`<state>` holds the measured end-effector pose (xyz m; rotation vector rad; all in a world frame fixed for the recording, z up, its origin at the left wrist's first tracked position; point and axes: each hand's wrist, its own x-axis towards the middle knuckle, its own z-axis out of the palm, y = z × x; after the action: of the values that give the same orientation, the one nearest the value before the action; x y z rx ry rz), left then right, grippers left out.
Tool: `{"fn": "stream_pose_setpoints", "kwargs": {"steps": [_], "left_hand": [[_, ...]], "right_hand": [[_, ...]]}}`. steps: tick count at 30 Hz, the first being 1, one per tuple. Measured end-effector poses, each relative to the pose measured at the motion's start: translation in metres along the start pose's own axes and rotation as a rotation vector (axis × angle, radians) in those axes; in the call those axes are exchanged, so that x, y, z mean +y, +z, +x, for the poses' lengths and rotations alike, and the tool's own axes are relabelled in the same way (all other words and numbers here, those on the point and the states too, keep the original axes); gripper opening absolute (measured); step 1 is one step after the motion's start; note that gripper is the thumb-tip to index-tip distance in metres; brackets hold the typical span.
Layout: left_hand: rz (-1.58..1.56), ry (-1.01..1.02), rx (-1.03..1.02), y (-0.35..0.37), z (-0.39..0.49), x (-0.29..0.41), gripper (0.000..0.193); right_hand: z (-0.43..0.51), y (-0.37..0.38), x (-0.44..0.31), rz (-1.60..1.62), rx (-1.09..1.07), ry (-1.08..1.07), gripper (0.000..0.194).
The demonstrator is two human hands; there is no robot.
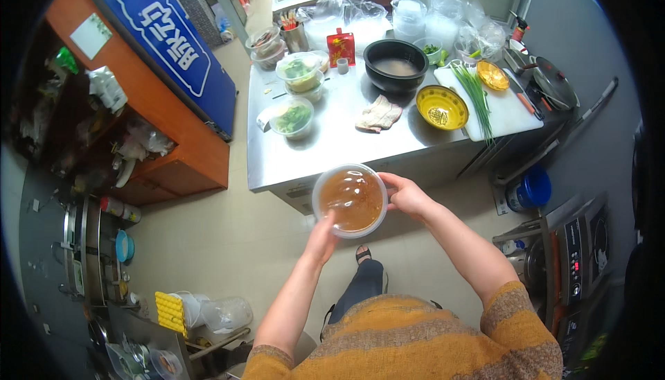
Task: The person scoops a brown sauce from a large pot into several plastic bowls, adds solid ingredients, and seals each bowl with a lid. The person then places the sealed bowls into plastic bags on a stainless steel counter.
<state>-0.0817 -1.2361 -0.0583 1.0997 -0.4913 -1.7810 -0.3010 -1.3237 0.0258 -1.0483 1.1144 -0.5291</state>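
Observation:
Both of my hands hold a round clear plastic tub of brown liquid [351, 198] with a shiny lid or film over it, in front of the steel counter [280, 172]. My left hand [323, 239] grips its lower left rim, the thumb over the edge. My right hand [408, 195] holds the right side, the fingers partly hidden behind it. On the counter lie a folded cloth [379, 114], a yellow bowl [442, 107] and a black pot [396, 65]. Tubs of green vegetables [292, 117] stand at the left.
Spring onions [475, 94] and a knife [519, 91] lie on a white cutting board [511, 115]. Behind are a red pouch [341, 49] and bagged plastic containers [441, 21]. A blue bucket [535, 189] and an induction cooker [576, 260] stand at the right, a blue refrigerator [171, 42] at the left.

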Motion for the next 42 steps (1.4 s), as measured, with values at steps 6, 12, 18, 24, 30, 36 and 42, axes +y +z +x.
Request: {"fn": "stream_pose_setpoints", "kwargs": {"steps": [6, 12, 18, 24, 30, 36, 42], "left_hand": [[0.383, -0.020, 0.040, -0.015, 0.101, 0.032, 0.060], [0.631, -0.117, 0.174, -0.012, 0.151, 0.061, 0.065], [0.599, -0.119, 0.210, -0.001, 0.178, 0.072, 0.061], [0.246, -0.169, 0.261, -0.011, 0.184, 0.065, 0.062], [0.078, -0.126, 0.311, 0.000, 0.194, 0.066, 0.062], [0.024, -0.133, 0.341, 0.015, 0.208, 0.085, 0.060], [0.087, -0.091, 0.327, 0.023, 0.235, 0.087, 0.060]], "right_hand": [[0.091, -0.031, -0.019, 0.044, 0.030, 0.037, 0.072], [0.166, -0.053, -0.020, 0.058, -0.008, 0.013, 0.061], [0.209, -0.078, -0.025, 0.029, -0.086, 0.068, 0.048], [0.250, -0.103, -0.024, -0.844, 0.257, -0.467, 0.036], [0.248, -0.124, 0.010, -1.090, 0.383, -0.634, 0.034], [0.167, -0.145, 0.042, -1.001, 0.260, -0.771, 0.024], [0.071, -0.202, 0.068, -0.889, 0.400, -0.663, 0.026]]}}
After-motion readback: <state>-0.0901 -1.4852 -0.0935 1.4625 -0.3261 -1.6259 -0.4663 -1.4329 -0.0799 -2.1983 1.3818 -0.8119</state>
